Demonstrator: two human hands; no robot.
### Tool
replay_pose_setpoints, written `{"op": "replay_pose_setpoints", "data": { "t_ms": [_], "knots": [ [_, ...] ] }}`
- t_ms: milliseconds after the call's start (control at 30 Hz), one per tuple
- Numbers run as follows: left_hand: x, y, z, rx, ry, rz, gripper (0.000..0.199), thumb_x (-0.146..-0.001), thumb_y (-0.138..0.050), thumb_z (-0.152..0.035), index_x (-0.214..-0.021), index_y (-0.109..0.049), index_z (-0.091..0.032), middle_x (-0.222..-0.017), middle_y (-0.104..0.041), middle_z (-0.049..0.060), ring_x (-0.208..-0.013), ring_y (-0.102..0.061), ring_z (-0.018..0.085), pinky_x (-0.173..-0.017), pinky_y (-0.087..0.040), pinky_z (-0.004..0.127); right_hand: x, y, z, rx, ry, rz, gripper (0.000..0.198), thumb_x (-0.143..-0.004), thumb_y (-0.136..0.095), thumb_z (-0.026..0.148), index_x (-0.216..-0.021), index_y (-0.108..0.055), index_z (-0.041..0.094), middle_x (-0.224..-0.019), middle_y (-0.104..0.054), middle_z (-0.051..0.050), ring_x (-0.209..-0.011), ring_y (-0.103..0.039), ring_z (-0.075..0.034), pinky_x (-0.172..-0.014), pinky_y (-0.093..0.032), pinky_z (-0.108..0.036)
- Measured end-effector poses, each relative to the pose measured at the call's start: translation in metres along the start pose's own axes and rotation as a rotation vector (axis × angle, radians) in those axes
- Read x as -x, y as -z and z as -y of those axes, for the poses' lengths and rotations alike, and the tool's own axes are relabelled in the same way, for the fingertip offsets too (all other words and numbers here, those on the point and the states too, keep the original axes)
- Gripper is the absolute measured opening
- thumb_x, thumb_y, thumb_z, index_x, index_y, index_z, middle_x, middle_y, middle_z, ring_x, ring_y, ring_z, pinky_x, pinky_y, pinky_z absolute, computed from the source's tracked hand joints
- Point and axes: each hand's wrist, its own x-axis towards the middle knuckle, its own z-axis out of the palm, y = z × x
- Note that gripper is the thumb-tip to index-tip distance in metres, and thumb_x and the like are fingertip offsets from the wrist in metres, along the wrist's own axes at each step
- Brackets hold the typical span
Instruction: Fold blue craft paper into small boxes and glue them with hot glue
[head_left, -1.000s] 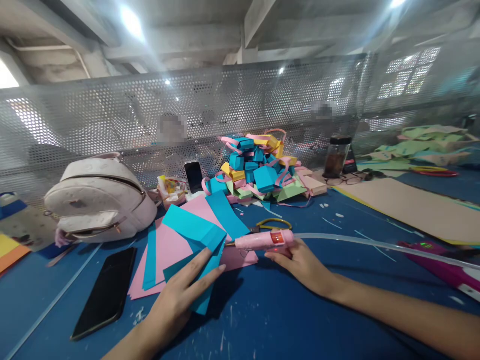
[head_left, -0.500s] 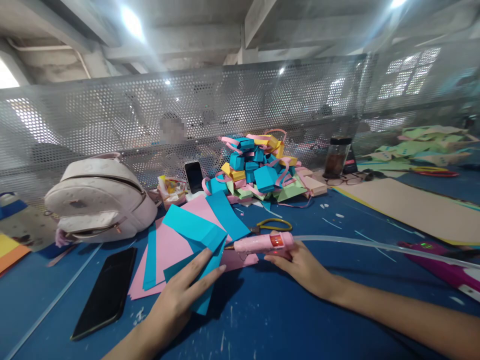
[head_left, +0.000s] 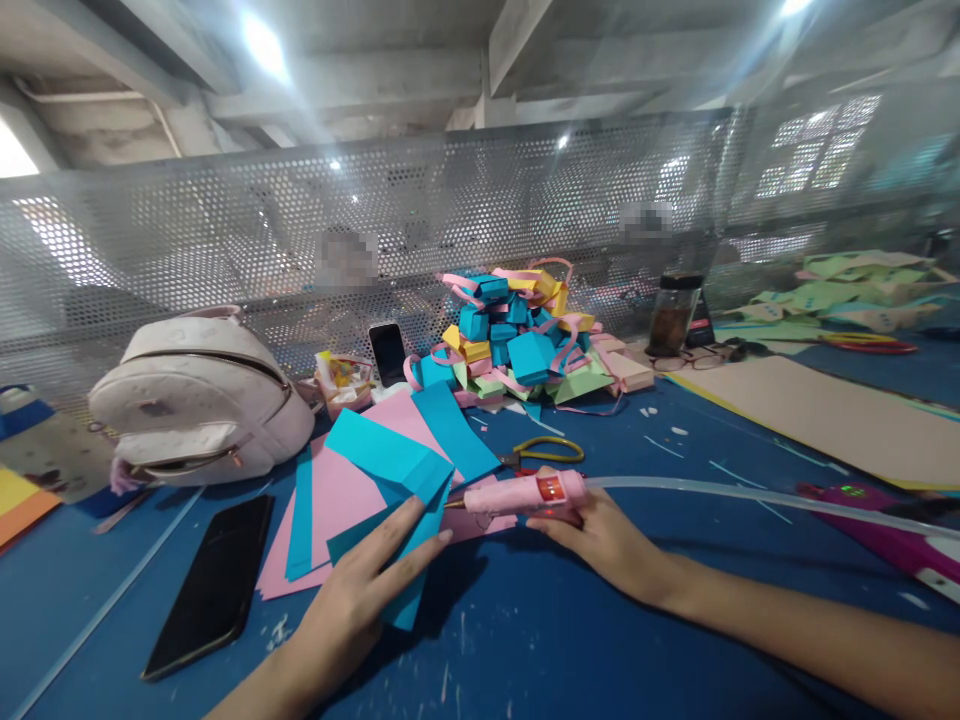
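Note:
My left hand [head_left: 364, 590] holds a folded piece of blue paper [head_left: 386, 455], two fingers stretched across its near flap and the others hidden. My right hand [head_left: 611, 545] is wrapped round the handle of a pink hot glue gun [head_left: 517, 497]. The gun points left, its nozzle at the right edge of the blue flap; whether it touches cannot be made out. A long clear glue stick [head_left: 697, 487] runs out of its back to the right. Beneath the folded piece lie pink sheets [head_left: 341, 500] and more blue paper [head_left: 454, 435].
Yellow-handled scissors [head_left: 551, 447] lie just behind the glue gun. Farther back is a heap of blue and yellow paper boxes [head_left: 514, 330]. A white backpack [head_left: 202, 400] and a black phone [head_left: 214, 585] are at left; a jar [head_left: 673, 315] and beige sheets [head_left: 817, 410] at right.
The glue gun in my right hand has shifted slightly toward me, its nozzle moving down along the blue flap's edge. My left hand and the paper stay in place.

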Motion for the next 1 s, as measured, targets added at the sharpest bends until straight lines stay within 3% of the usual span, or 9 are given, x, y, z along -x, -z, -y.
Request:
{"op": "replay_pose_setpoints", "data": {
  "t_ms": [267, 500, 767, 1000],
  "knots": [
    [-0.0028, 0.0001, -0.0028, -0.014, -0.013, -0.027, 0.062, -0.095, -0.027, 0.000, -0.150, -0.037, -0.028, -0.163, -0.023, 0.002, -0.141, -0.042, 0.023, -0.104, -0.052, 0.033, -0.0005, -0.0004, -0.0006, 0.008, 0.003, -0.003, 0.025, -0.091, -0.062, 0.043, -0.095, -0.072, 0.021, -0.087, -0.075, -0.004, -0.079, -0.070, -0.022, -0.079, -0.058, -0.033],
    [-0.0012, -0.0005, -0.0024, -0.021, -0.012, -0.010, 0.060, -0.097, -0.027, -0.001, -0.150, -0.037, -0.028, -0.163, -0.024, 0.002, -0.141, -0.042, 0.022, -0.105, -0.052, 0.034, -0.0013, 0.0005, -0.0062, 0.082, -0.001, -0.062, 0.028, -0.090, -0.061, 0.044, -0.080, -0.070, 0.019, -0.073, -0.072, -0.003, -0.068, -0.067, -0.021, -0.068, -0.056, -0.032],
    [0.0009, -0.0023, -0.0021, -0.011, 0.011, -0.033, 0.066, -0.093, -0.028, 0.003, -0.149, -0.038, -0.030, -0.160, -0.031, 0.002, -0.137, -0.047, 0.024, -0.102, -0.055, 0.034, -0.0043, 0.0055, -0.0029, 0.087, -0.019, -0.083, 0.026, -0.090, -0.061, 0.042, -0.086, -0.072, 0.018, -0.082, -0.075, -0.005, -0.072, -0.069, -0.023, -0.070, -0.057, -0.032],
    [0.0011, -0.0023, -0.0020, -0.031, 0.006, -0.024, 0.062, -0.097, -0.028, -0.001, -0.150, -0.035, -0.031, -0.163, -0.024, -0.001, -0.139, -0.044, 0.022, -0.104, -0.053, 0.031, -0.0064, 0.0072, -0.0026, 0.058, -0.015, -0.085, 0.023, -0.088, -0.062, 0.041, -0.090, -0.071, 0.019, -0.083, -0.074, -0.006, -0.080, -0.070, -0.026, -0.075, -0.058, -0.035]
  ]
}}
